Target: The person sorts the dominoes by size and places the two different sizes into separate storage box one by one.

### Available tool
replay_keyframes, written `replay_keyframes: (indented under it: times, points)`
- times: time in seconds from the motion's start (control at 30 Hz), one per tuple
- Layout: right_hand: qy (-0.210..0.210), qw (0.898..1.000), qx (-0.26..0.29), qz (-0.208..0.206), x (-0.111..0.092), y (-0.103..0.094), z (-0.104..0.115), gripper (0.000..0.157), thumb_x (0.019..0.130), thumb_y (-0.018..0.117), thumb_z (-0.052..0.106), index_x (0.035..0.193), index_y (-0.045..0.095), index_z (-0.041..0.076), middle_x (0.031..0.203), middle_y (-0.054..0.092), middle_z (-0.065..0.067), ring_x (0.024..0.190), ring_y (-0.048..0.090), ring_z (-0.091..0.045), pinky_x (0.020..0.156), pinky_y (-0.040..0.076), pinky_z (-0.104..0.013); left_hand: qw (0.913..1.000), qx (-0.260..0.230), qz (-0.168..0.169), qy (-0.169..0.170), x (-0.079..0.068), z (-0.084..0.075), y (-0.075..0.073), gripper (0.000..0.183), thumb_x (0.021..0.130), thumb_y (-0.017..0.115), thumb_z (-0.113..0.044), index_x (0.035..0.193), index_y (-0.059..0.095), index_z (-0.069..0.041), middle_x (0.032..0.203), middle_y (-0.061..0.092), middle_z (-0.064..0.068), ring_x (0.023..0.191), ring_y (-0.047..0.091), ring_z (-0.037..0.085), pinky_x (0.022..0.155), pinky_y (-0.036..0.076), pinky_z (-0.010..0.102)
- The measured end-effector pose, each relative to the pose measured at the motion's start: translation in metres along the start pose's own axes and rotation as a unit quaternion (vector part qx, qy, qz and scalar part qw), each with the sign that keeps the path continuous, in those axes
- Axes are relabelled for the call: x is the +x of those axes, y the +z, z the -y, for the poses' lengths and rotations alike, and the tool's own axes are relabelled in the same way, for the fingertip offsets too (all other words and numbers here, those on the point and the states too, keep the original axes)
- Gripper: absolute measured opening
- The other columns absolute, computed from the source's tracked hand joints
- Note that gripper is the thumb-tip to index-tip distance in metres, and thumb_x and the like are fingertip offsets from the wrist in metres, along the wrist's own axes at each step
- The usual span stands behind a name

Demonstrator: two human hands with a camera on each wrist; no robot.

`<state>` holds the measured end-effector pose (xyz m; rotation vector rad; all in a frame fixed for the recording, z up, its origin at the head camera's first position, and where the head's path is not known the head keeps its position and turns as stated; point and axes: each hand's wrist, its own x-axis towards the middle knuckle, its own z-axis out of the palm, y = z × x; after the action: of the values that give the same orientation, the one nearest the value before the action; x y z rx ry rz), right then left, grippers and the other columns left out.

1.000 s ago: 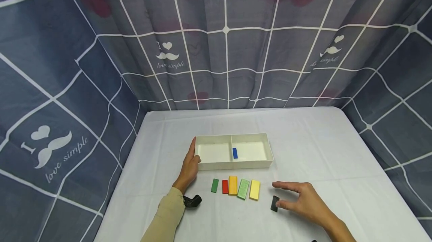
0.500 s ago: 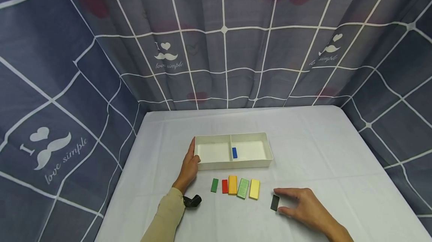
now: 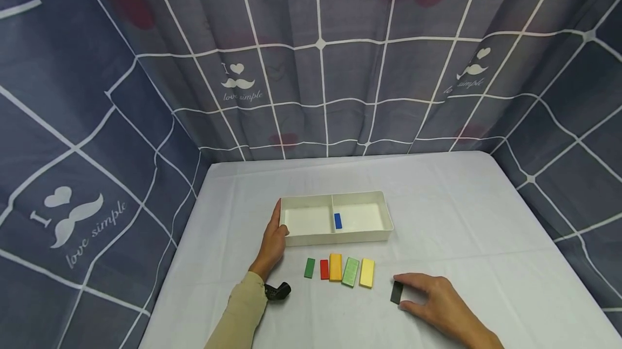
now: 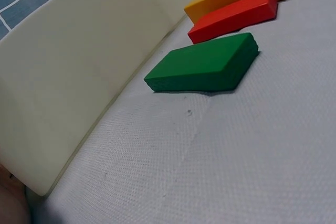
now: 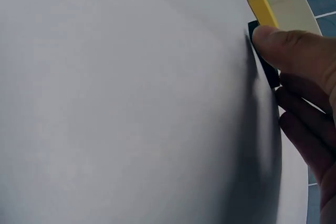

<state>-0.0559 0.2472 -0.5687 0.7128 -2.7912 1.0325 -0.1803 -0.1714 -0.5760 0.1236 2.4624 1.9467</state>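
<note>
My left hand (image 3: 272, 243) holds the left end of a white two-compartment box (image 3: 316, 240), its thumb at the near corner and its fingers along the end wall. A small blue block (image 3: 338, 221) leans against the divider, in the right compartment. On the right, my right hand (image 3: 439, 300) pinches a black block (image 3: 396, 293) lengthwise, index fingertip at the far end and thumb at the near one. The right wrist view shows the thumb (image 5: 286, 45) over part of this black block (image 5: 266, 66).
A row of blocks lies before the box: dark green (image 3: 309, 268), red (image 3: 324, 269), orange (image 3: 335, 268), light green (image 3: 350, 272) and yellow (image 3: 366, 273). White cloth covers the table (image 3: 452, 203); checked curtains (image 3: 301, 68) rise behind and beside it.
My right index finger has come down towards the black block, and the gap between finger and thumb has narrowed onto its ends. The left hand and the box stay put.
</note>
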Motion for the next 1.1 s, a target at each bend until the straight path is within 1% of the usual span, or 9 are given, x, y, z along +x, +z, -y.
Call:
replay_keyframes:
  times: [0.17, 0.23, 0.33, 0.43, 0.53, 0.67, 0.77, 0.93, 1.1]
  points:
    - [-0.014, 1.000, -0.023, -0.011, -0.0004, 0.0017, 0.0022, 0.052, 0.075, 0.100, 0.018, 0.124, 0.082, 0.021, 0.121, 0.082, 0.013, 0.111, 0.078, -0.008, 0.093, 0.059, -0.017, 1.0000, 0.005, -0.004, -0.002, -0.0011, -0.0006, -0.0001, 0.092, 0.092, 0.035, 0.006, 0.178, 0.009, -0.013, 0.185, 0.013, 0.008, 0.172, 0.008, 0.032, 0.137, 0.007, 0.058]
    - [-0.017, 0.999, -0.027, -0.014, 0.0001, 0.0022, 0.0024, 0.053, 0.074, 0.101, 0.020, 0.123, 0.083, 0.021, 0.120, 0.081, 0.014, 0.110, 0.078, -0.007, 0.094, 0.057, -0.013, 1.0000, 0.006, -0.004, -0.002, -0.0011, -0.0003, -0.0003, 0.092, 0.091, 0.035, 0.006, 0.178, 0.009, -0.012, 0.185, 0.013, 0.008, 0.172, 0.008, 0.033, 0.137, 0.007, 0.058]
    - [-0.026, 0.999, -0.030, -0.016, 0.0006, 0.0031, 0.0021, 0.054, 0.072, 0.102, 0.021, 0.123, 0.082, 0.020, 0.119, 0.081, 0.014, 0.109, 0.077, -0.006, 0.097, 0.049, -0.004, 1.0000, 0.003, -0.003, 0.001, -0.0009, 0.0001, -0.0005, 0.091, 0.092, 0.034, 0.007, 0.178, 0.009, -0.010, 0.185, 0.013, 0.009, 0.172, 0.008, 0.033, 0.137, 0.007, 0.058]
    - [-0.035, 0.998, -0.038, -0.022, 0.0009, 0.0041, 0.0024, 0.055, 0.071, 0.103, 0.021, 0.122, 0.083, 0.019, 0.118, 0.082, 0.014, 0.108, 0.078, -0.006, 0.098, 0.046, -0.001, 1.0000, 0.000, -0.002, 0.003, -0.0007, -0.0003, -0.0004, 0.090, 0.093, 0.034, 0.006, 0.177, 0.008, -0.009, 0.185, 0.013, 0.008, 0.172, 0.008, 0.033, 0.137, 0.007, 0.058]
    - [-0.034, 0.998, -0.048, -0.023, 0.0008, 0.0052, 0.0033, 0.055, 0.071, 0.103, 0.019, 0.122, 0.082, 0.019, 0.118, 0.081, 0.014, 0.107, 0.078, -0.006, 0.095, 0.052, -0.006, 1.0000, -0.003, -0.003, 0.003, -0.0007, -0.0010, 0.0001, 0.091, 0.092, 0.034, 0.006, 0.177, 0.007, -0.009, 0.185, 0.013, 0.008, 0.172, 0.008, 0.033, 0.137, 0.007, 0.057]
    - [-0.020, 0.998, -0.060, -0.017, 0.0003, 0.0053, 0.0056, 0.054, 0.072, 0.102, 0.019, 0.122, 0.082, 0.020, 0.119, 0.081, 0.015, 0.109, 0.078, -0.007, 0.091, 0.063, -0.023, 1.0000, -0.002, -0.004, 0.000, -0.0012, -0.0012, 0.0010, 0.092, 0.091, 0.034, 0.007, 0.177, 0.007, -0.009, 0.185, 0.014, 0.009, 0.172, 0.009, 0.034, 0.137, 0.007, 0.059]
    - [-0.013, 0.997, -0.080, -0.020, -0.0003, 0.0042, 0.0067, 0.054, 0.072, 0.102, 0.023, 0.122, 0.083, 0.021, 0.119, 0.081, 0.015, 0.109, 0.078, -0.007, 0.089, 0.066, -0.032, 1.0000, 0.000, -0.003, -0.003, -0.0020, -0.0021, 0.0015, 0.092, 0.091, 0.034, 0.007, 0.178, 0.007, -0.009, 0.185, 0.014, 0.009, 0.172, 0.009, 0.035, 0.137, 0.007, 0.059]
    - [-0.007, 0.995, -0.098, -0.017, -0.0001, 0.0021, 0.0070, 0.054, 0.072, 0.102, 0.026, 0.122, 0.082, 0.022, 0.119, 0.081, 0.015, 0.109, 0.079, -0.009, 0.090, 0.066, -0.035, 1.0000, -0.001, -0.004, -0.004, -0.0032, -0.0037, 0.0012, 0.093, 0.091, 0.035, 0.007, 0.178, 0.008, -0.010, 0.185, 0.015, 0.010, 0.171, 0.010, 0.036, 0.137, 0.009, 0.059]
    - [-0.016, 0.994, -0.102, -0.018, 0.0007, 0.0035, 0.0068, 0.053, 0.072, 0.102, 0.024, 0.121, 0.083, 0.021, 0.119, 0.081, 0.014, 0.108, 0.079, -0.009, 0.089, 0.066, -0.035, 1.0000, 0.000, -0.002, -0.001, -0.0032, -0.0035, 0.0002, 0.092, 0.091, 0.034, 0.006, 0.178, 0.007, -0.010, 0.185, 0.015, 0.010, 0.171, 0.010, 0.037, 0.136, 0.009, 0.061]
